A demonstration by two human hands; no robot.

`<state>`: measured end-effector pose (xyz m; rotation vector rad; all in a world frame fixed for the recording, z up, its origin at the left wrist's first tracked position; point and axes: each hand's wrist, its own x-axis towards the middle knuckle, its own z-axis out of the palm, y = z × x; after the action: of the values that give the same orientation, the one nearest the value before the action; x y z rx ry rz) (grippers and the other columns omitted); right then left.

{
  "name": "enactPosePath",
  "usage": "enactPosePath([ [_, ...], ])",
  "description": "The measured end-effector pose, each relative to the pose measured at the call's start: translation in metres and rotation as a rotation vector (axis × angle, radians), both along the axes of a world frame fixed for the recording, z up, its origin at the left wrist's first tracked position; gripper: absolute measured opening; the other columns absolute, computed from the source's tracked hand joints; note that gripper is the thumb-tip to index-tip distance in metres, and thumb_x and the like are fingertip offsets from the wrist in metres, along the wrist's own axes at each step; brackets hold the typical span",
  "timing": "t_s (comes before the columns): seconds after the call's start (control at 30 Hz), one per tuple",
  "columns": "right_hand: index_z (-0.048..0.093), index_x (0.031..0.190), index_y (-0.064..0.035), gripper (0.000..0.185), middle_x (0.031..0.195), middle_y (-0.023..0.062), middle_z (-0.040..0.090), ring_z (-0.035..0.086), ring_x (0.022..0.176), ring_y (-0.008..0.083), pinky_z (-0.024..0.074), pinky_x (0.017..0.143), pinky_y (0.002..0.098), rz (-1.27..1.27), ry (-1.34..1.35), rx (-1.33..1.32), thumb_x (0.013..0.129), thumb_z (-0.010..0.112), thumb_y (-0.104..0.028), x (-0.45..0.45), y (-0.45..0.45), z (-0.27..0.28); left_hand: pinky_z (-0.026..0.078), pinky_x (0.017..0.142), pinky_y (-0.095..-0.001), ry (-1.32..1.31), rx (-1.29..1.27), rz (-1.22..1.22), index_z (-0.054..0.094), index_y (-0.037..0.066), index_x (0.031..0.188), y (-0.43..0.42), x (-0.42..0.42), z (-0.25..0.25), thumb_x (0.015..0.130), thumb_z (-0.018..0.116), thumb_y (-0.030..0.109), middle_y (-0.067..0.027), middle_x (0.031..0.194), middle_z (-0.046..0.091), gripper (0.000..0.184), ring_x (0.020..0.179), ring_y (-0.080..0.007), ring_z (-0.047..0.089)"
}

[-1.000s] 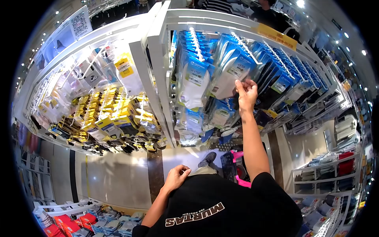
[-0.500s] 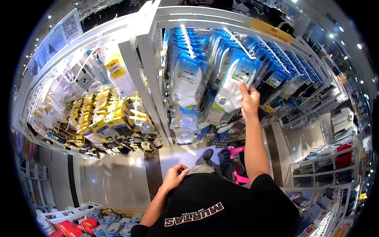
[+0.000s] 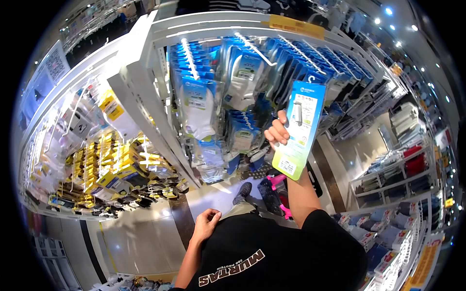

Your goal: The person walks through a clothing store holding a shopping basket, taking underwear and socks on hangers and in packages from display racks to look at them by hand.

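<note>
My right hand (image 3: 277, 130) holds a pack of socks (image 3: 303, 123) up in front of the rack. The pack's blue-to-green printed back card faces me, tilted, with its hanger hook at the top; fingers wrap its left edge and the thumb is hidden behind it. Near my waist, my left hand (image 3: 207, 223) rests with loosely bent fingers, thumb a little apart, and nothing in it. Similar white sock packs (image 3: 197, 104) hang on white hooks ahead, to the left of the held pack. Another front pack (image 3: 244, 72) hangs on the neighbouring hook.
A white upright post (image 3: 141, 77) divides the rack. Yellow-carded packs (image 3: 114, 165) hang left of it. On the floor near my shoe (image 3: 242, 192) stands a dark basket with pink parts (image 3: 274, 196). Shelves of folded goods (image 3: 395, 169) stand at the right.
The sock pack has come off its hook and toward me in my right hand, and has been turned from its front to its back. The view has shifted right; my left hand stays near my waist.
</note>
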<state>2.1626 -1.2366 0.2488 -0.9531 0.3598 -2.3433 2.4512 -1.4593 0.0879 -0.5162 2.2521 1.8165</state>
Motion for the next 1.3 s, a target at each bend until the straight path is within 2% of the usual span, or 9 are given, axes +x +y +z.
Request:
enactPosePath([
  [0.17, 0.054, 0.106, -0.0047, 0.042, 0.066, 0.0014, 0.050, 0.054, 0.060, 0.0148, 0.0474, 0.078, 0.0370, 0.080, 0.021, -0.024, 0.099, 0.049, -0.046, -0.007, -0.003, -0.012, 0.049, 0.065, -0.0299, 0.013, -0.027, -0.005, 0.068, -0.002, 0.097, -0.003, 0.002, -0.002, 0.092, 0.066, 0.026, -0.0075, 0.074, 0.066, 0.029, 0.068, -0.0131, 0.059],
  [0.23, 0.054, 0.102, -0.0050, 0.041, 0.065, 0.0014, 0.048, 0.053, 0.056, 0.0150, 0.0468, 0.072, 0.0339, -0.159, 0.008, 0.159, 0.098, 0.053, -0.045, -0.015, -0.006, -0.009, 0.049, 0.066, -0.0301, 0.015, -0.028, 0.001, 0.068, -0.003, 0.097, -0.002, 0.003, -0.002, 0.092, 0.066, 0.026, -0.0080, 0.074, 0.066, 0.029, 0.068, -0.0135, 0.060],
  [0.3, 0.061, 0.102, -0.0059, 0.027, 0.075, 0.0007, 0.058, 0.056, 0.063, 0.0144, 0.0483, 0.071, 0.0303, -0.695, -0.337, 0.556, 0.102, 0.051, -0.030, 0.003, -0.015, 0.020, 0.049, 0.066, -0.0304, 0.022, -0.027, 0.008, 0.068, -0.003, 0.097, -0.002, 0.003, -0.004, 0.092, 0.066, 0.026, -0.0085, 0.074, 0.067, 0.030, 0.068, -0.0140, 0.060],
  [0.4, 0.063, 0.101, -0.0040, 0.019, 0.098, -0.0023, 0.064, 0.056, 0.087, 0.0073, 0.0457, 0.078, 0.0243, -1.042, -0.071, 0.601, 0.100, 0.056, -0.022, -0.028, -0.016, 0.002, 0.050, 0.066, -0.0308, 0.024, -0.030, 0.018, 0.068, -0.003, 0.097, -0.001, 0.004, -0.001, 0.092, 0.066, 0.026, -0.0089, 0.075, 0.067, 0.029, 0.068, -0.0145, 0.061],
  [0.5, 0.065, 0.104, -0.0019, 0.020, 0.098, -0.0004, 0.065, 0.054, 0.086, 0.0052, 0.0434, 0.077, 0.0228, -1.168, 0.091, 0.621, 0.097, 0.062, -0.020, -0.050, -0.014, 0.002, 0.050, 0.067, -0.0309, 0.020, -0.015, 0.030, 0.068, -0.003, 0.097, 0.000, 0.005, -0.004, 0.092, 0.066, 0.026, -0.0092, 0.075, 0.067, 0.030, 0.069, -0.0147, 0.061],
  [0.67, 0.059, 0.082, -0.0038, 0.020, 0.075, -0.0062, 0.055, 0.044, 0.067, 0.0016, 0.0352, 0.059, 0.0201, -1.318, 0.188, 0.754, 0.094, 0.066, -0.019, -0.060, -0.014, 0.000, 0.050, 0.067, -0.0308, 0.040, -0.048, 0.037, 0.068, -0.003, 0.097, 0.001, 0.008, -0.007, 0.092, 0.066, 0.027, -0.0093, 0.075, 0.068, 0.031, 0.069, -0.0147, 0.061],
  [0.9, 0.059, 0.083, -0.0011, 0.024, 0.073, -0.0040, 0.056, 0.045, 0.066, 0.0024, 0.0360, 0.058, 0.0212, -1.322, 0.293, 0.798, 0.092, 0.068, -0.021, -0.054, -0.038, 0.018, 0.050, 0.067, -0.0315, 0.006, -0.068, 0.030, 0.068, -0.002, 0.098, 0.006, 0.007, 0.000, 0.092, 0.066, 0.028, -0.0111, 0.076, 0.068, 0.031, 0.069, -0.0160, 0.062],
  [1.07, 0.064, 0.091, 0.0025, 0.036, 0.076, 0.0124, 0.067, 0.062, 0.070, 0.0176, 0.0473, 0.066, 0.0330, -1.358, 0.425, 1.052, 0.089, 0.069, -0.033, -0.099, -0.051, 0.000, 0.050, 0.067, -0.0323, 0.021, -0.102, -0.008, 0.068, -0.002, 0.098, 0.011, 0.006, 0.001, 0.092, 0.066, 0.029, -0.0133, 0.076, 0.068, 0.031, 0.069, -0.0183, 0.063],
  [1.3, 0.065, 0.098, 0.0022, 0.037, 0.083, 0.0147, 0.070, 0.067, 0.076, 0.0249, 0.0504, 0.073, 0.0361, -1.422, 0.490, 1.337, 0.083, 0.075, -0.031, -0.084, -0.036, -0.039, 0.051, 0.067, -0.0331, 0.033, -0.096, 0.041, 0.068, -0.003, 0.098, 0.008, 0.011, -0.006, 0.092, 0.066, 0.027, -0.0145, 0.077, 0.069, 0.031, 0.070, -0.0192, 0.064],
])
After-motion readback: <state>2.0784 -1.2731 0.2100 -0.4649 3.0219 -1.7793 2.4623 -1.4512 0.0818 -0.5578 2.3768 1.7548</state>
